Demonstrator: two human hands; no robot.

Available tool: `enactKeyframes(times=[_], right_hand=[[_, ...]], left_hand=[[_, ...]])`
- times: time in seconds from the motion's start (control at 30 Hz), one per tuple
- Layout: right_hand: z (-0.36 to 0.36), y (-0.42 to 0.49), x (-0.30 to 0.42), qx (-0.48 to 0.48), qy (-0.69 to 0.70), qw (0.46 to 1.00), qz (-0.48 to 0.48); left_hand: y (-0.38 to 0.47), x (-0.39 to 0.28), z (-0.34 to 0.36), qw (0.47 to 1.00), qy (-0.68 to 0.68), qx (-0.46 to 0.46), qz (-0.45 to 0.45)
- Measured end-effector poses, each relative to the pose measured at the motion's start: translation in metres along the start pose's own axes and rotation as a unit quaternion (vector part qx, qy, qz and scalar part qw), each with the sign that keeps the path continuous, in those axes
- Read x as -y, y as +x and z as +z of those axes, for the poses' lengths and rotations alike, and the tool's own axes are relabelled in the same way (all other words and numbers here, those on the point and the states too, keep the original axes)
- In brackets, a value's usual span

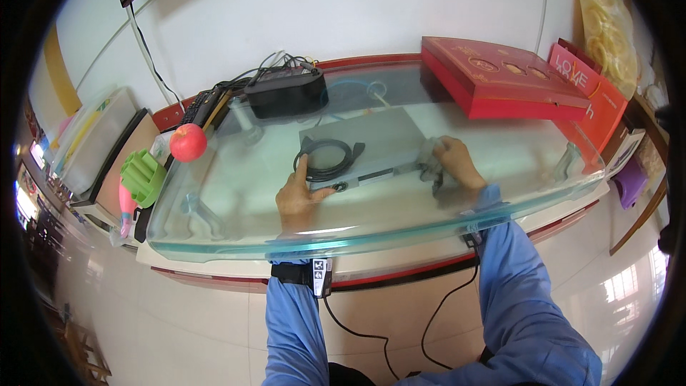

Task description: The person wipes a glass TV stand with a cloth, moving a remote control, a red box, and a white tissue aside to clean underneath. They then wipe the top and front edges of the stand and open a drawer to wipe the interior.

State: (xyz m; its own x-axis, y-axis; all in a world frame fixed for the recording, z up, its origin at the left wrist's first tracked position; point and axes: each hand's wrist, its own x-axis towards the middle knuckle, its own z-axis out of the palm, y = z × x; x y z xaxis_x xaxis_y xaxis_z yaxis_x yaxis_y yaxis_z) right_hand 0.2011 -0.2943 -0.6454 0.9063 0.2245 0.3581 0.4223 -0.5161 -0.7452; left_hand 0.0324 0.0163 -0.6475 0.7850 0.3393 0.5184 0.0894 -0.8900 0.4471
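Through the glass tabletop (514, 171) I see both my hands in the space beneath it. My left hand (298, 197) is at the left front corner of a flat grey disc player (383, 128). Its index finger lies against a coiled black cable (321, 177) on top of the player, and its thumb reaches to the round knob on the front. Whether those fingers grip the corner is unclear. At the player's right end, my right hand (458, 160) holds a crumpled grey cloth (429, 163) against the edge.
On the glass stand a black cable box (286, 91) with tangled cords and a large red gift box (504, 75). Remote controls (201, 104), a red apple (188, 142) and a green holder (142, 177) are at the left. Paper bags (600, 99) stand at the right.
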Motion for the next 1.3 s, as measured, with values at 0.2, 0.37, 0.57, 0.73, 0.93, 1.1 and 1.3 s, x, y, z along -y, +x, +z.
enactKeyframes(times=[0.2, 0.37, 0.57, 0.73, 0.93, 1.1, 1.3], right_hand=[[0.001, -0.005, 0.004, -0.020, 0.018, 1.000, 0.010], [0.029, -0.010, 0.020, 0.003, 0.039, 0.999, -0.011], [0.047, -0.007, 0.029, -0.006, 0.065, 0.997, -0.027], [0.067, 0.002, 0.042, -0.027, 0.037, 0.995, -0.084], [0.057, 0.023, 0.010, 0.077, 0.122, 0.988, -0.056], [0.036, 0.084, -0.029, -0.139, 0.149, 0.978, -0.038], [0.062, 0.142, -0.039, -0.167, -0.095, 0.971, -0.145]], left_hand=[[0.001, -0.001, -0.002, 1.000, 0.025, 0.013, -0.012], [0.006, 0.021, -0.002, 0.990, 0.101, -0.073, -0.059], [0.011, 0.040, 0.001, 0.989, 0.100, -0.091, -0.067], [0.011, 0.051, 0.004, 0.986, 0.096, -0.112, -0.084], [0.009, 0.057, 0.007, 0.987, 0.108, -0.088, -0.081], [0.003, 0.041, 0.007, 0.990, 0.087, -0.087, -0.067], [0.007, 0.025, 0.005, 0.981, 0.132, -0.003, -0.145]])
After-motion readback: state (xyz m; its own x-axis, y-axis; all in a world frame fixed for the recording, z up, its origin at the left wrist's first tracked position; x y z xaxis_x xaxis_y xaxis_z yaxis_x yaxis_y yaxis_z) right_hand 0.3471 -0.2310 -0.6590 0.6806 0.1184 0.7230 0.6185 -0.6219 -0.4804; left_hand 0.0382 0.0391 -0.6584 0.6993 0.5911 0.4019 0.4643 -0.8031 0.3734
